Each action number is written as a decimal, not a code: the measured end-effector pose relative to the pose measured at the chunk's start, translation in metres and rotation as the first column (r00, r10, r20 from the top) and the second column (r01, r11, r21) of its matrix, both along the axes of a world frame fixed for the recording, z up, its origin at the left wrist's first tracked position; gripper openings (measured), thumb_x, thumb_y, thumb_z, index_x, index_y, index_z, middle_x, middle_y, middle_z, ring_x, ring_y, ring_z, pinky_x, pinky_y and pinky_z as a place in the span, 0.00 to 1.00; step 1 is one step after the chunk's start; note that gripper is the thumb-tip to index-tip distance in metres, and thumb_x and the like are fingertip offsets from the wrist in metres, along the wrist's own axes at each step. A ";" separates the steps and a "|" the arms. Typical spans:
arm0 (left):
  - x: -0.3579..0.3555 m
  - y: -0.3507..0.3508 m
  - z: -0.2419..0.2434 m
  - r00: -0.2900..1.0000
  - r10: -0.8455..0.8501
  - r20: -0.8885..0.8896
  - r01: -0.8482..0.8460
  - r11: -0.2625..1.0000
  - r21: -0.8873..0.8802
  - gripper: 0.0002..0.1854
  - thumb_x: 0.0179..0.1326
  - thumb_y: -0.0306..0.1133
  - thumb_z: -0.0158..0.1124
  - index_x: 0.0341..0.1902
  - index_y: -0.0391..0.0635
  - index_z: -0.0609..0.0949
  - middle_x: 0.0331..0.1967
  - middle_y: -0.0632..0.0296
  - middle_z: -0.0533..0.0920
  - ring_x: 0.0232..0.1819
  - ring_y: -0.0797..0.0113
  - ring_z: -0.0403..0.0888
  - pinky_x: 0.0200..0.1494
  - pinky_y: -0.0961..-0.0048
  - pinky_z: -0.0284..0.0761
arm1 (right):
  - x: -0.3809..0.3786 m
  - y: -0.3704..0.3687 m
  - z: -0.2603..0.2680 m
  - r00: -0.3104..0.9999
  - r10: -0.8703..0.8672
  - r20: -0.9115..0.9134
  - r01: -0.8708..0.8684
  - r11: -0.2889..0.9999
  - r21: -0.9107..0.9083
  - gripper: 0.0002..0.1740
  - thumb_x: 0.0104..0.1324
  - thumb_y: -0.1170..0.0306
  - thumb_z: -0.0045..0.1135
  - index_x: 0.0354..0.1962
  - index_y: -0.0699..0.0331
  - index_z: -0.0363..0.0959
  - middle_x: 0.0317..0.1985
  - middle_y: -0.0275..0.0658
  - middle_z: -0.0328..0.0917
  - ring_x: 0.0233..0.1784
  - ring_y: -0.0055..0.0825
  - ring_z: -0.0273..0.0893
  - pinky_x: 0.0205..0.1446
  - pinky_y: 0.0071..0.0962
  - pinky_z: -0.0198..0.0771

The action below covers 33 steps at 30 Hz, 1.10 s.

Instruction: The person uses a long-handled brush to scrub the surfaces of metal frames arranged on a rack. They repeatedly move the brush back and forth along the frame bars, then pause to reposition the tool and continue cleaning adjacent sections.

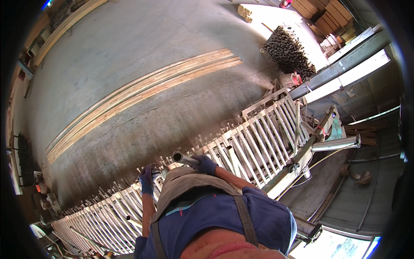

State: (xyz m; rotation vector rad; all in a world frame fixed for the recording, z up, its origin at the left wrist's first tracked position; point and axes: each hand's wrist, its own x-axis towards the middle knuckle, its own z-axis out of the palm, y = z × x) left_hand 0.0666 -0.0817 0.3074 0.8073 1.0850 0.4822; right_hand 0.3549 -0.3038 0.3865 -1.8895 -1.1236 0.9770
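Note:
A metal pipe (185, 159) is in my right hand (206, 165), which wears a dark blue glove. The pipe's round hollow end points away from my body, over the far edge of a long slatted metal rack (265, 142). My left hand (147, 178), gloved too, is at the same edge, close to a row of upright metal screw ends (111, 187). Whether its fingers grip one of them is unclear. The grey apron (190, 181) on my chest hides part of the rack between my hands.
Long wooden strips (139, 97) lie on the concrete floor (129, 42) beyond the rack. At the upper right are a stack of dark bars (288, 51) and a bucket (290, 79). A steel beam (343, 66) runs along the right. Part of another person (285, 4) shows at the top.

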 end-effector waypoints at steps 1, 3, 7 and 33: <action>0.010 0.001 0.012 1.000 0.012 0.015 -0.013 0.998 0.065 0.15 0.76 0.38 0.60 0.50 0.39 0.87 0.40 0.56 0.90 0.35 0.66 0.89 0.39 0.67 0.88 | 0.000 0.000 0.000 1.000 -0.007 -0.013 0.007 1.000 0.011 0.22 0.61 0.68 0.67 0.55 0.57 0.80 0.39 0.50 0.87 0.45 0.48 0.87 0.48 0.42 0.79; 0.028 0.002 0.045 0.998 -0.062 0.008 0.057 0.958 0.280 0.17 0.75 0.38 0.63 0.56 0.37 0.85 0.41 0.56 0.89 0.39 0.64 0.89 0.42 0.66 0.87 | -0.002 0.000 0.005 1.000 -0.014 -0.004 0.014 0.999 0.036 0.18 0.64 0.64 0.67 0.51 0.57 0.82 0.38 0.50 0.87 0.43 0.48 0.87 0.47 0.44 0.79; 0.075 -0.010 0.172 0.920 -0.390 0.026 0.326 0.803 0.498 0.21 0.72 0.37 0.67 0.63 0.39 0.81 0.45 0.57 0.89 0.46 0.66 0.88 0.53 0.68 0.83 | -0.005 -0.005 0.006 1.000 -0.019 -0.002 0.019 0.999 0.035 0.18 0.64 0.63 0.67 0.51 0.57 0.83 0.38 0.50 0.86 0.43 0.49 0.86 0.48 0.45 0.79; 0.119 -0.069 0.258 0.695 -0.686 0.216 0.533 0.693 0.485 0.16 0.76 0.38 0.61 0.53 0.35 0.83 0.40 0.53 0.88 0.36 0.68 0.84 0.39 0.70 0.80 | -0.007 0.060 0.042 0.920 0.392 0.028 -0.393 0.916 0.084 0.22 0.69 0.58 0.62 0.56 0.59 0.81 0.50 0.51 0.84 0.55 0.52 0.82 0.59 0.44 0.76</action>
